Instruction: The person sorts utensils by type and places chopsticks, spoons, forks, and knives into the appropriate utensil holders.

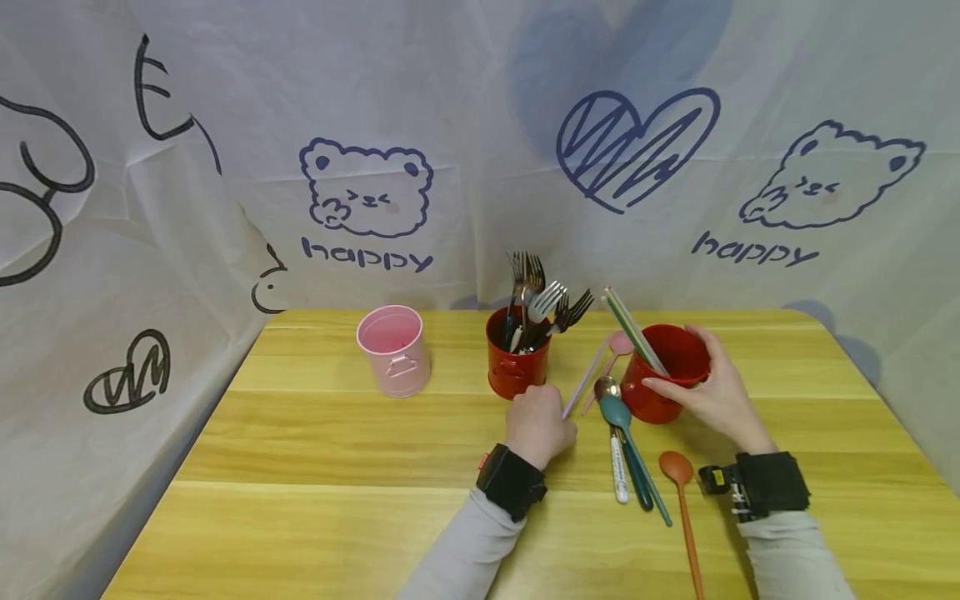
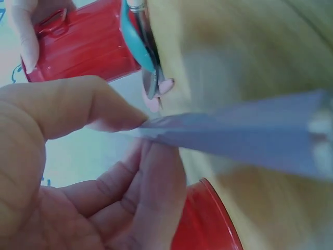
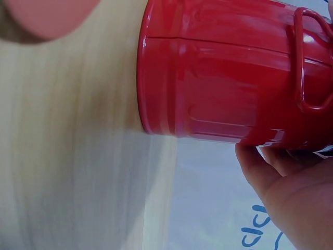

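My left hand [image 1: 540, 425] pinches a purple straw [image 2: 234, 135] between thumb and forefinger, just in front of the middle red bucket [image 1: 510, 375]. Several forks [image 1: 536, 300] stand in that bucket, tines up. My right hand [image 1: 720, 404] grips the right-hand red bucket [image 3: 223, 78] near its rim, with the thumb at the near side. Several straws [image 1: 633, 333] lean to the left inside it. A pink spoon [image 1: 621, 342], a metal spoon with a patterned white handle [image 1: 618, 475] and a teal spoon [image 1: 616, 410] lie between the hands.
At the left stands a pink bucket [image 1: 401, 375]. An orange spoon [image 1: 677, 468] lies near the right forearm. Behind the wooden table [image 1: 300, 500] hangs a white cloth [image 1: 487, 192] with drawings on it.
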Demonstrator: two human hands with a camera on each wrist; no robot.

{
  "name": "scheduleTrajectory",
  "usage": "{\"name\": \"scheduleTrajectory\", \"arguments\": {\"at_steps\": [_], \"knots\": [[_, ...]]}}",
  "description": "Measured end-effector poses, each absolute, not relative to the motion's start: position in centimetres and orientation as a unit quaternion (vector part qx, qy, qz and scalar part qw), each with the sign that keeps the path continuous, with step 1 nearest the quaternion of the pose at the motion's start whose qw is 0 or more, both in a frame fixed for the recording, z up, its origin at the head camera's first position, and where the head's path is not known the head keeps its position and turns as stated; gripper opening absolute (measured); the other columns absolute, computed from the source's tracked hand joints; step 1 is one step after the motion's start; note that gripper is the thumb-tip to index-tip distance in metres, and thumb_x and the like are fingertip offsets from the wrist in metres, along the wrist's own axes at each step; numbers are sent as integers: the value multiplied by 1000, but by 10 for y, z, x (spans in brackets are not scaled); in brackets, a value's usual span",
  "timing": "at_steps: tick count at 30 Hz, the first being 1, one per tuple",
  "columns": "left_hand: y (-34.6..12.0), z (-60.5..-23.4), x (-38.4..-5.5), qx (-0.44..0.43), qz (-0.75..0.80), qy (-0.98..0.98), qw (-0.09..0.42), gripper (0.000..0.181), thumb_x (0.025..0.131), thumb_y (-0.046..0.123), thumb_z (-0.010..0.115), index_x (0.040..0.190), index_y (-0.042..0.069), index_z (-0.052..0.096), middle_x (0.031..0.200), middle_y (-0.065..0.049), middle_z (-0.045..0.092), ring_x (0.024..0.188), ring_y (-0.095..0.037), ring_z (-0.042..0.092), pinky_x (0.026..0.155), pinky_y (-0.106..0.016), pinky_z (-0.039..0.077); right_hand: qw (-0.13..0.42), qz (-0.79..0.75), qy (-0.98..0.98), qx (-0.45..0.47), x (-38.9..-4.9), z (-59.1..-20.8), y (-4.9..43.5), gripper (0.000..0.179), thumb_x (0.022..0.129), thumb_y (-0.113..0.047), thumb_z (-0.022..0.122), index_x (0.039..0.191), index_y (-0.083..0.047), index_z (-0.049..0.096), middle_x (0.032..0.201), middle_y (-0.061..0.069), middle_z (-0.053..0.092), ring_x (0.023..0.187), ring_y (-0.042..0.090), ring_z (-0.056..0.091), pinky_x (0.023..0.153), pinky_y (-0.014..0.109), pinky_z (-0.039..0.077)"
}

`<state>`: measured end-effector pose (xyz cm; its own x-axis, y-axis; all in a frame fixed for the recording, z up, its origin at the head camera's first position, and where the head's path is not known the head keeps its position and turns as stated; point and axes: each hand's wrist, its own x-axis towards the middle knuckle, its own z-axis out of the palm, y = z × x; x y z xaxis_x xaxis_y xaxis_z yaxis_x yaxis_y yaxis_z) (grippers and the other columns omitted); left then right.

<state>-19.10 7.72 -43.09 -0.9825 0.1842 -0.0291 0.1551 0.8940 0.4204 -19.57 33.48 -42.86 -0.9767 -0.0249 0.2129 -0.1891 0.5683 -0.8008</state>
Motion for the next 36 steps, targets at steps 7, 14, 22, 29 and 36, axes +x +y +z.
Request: {"name": "scheduleTrajectory", "arguments": {"at_steps": [7,14,22,29,36], "knots": [[74,-424,-191,110,276,955,-21,17,81,22,82,76,13,68,66,2,60,58,-17,57,50,-26,41,83,458,-883,57,-195,-428,334,94,85,-19,82,156,-3,22,148,25,45,129,41,46,86,5,39],[73,-419,-193,115,342,929,-86,15,81,20,79,90,11,71,76,2,71,61,-13,61,54,-22,45,85,462,-880,61,-194,-428,334,93,85,-19,81,156,-2,23,147,27,45,129,42,45,86,6,40],[70,-413,-196,130,434,886,-98,16,83,11,73,99,8,71,84,-2,73,65,-4,67,58,-14,49,86,461,-881,59,-196,-430,334,91,86,-23,81,155,-2,24,147,26,45,129,40,46,86,3,40],[72,-412,-196,138,455,876,-83,17,84,11,72,101,8,71,86,-3,74,67,-3,69,59,-13,51,89,457,-883,60,-196,-430,335,92,86,-23,81,154,-1,24,147,26,45,128,41,46,86,4,40],[74,-409,-195,151,508,844,-83,18,84,9,72,102,6,70,90,-7,75,72,-9,72,63,-14,54,84,452,-886,57,-196,-428,334,92,86,-24,81,155,-3,24,147,25,46,129,41,46,88,9,42]]}}
